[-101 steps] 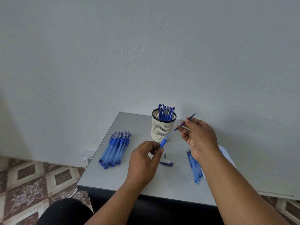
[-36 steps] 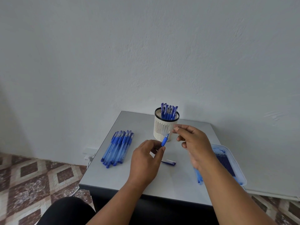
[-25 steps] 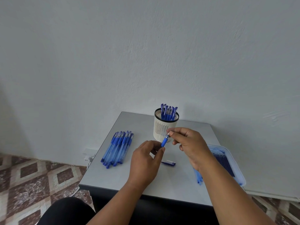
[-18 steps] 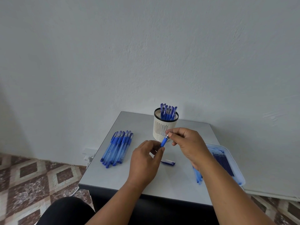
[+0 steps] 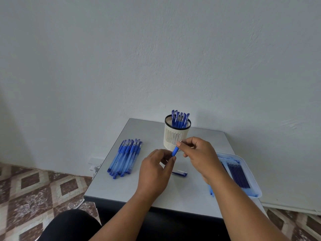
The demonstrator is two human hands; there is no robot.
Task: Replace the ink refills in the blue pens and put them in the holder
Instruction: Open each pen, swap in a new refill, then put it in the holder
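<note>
Pinching a slim blue pen (image 5: pixel 175 151), both hands meet before the slotted holder (image 5: pixel 175 136).

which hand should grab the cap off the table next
Probably the left hand: the cap lies just beside it. The right hand pinches the pen tip higher up, but the left also holds the pen.

A plain room in what is looking like a home is showing here rather than a shop or lab. A bare, roughly plastered white wall (image 5: pixel 156 58) is filling the upper frame. Patterned brown-and-cream diamond floor tiles (image 5: pixel 34 186) are showing at the lower left and lower right. A small grey table (image 5: pixel 121 186) is standing against the wall at centre, and a white wall socket (image 5: pixel 95 162) is sitting low, left of it.
</note>
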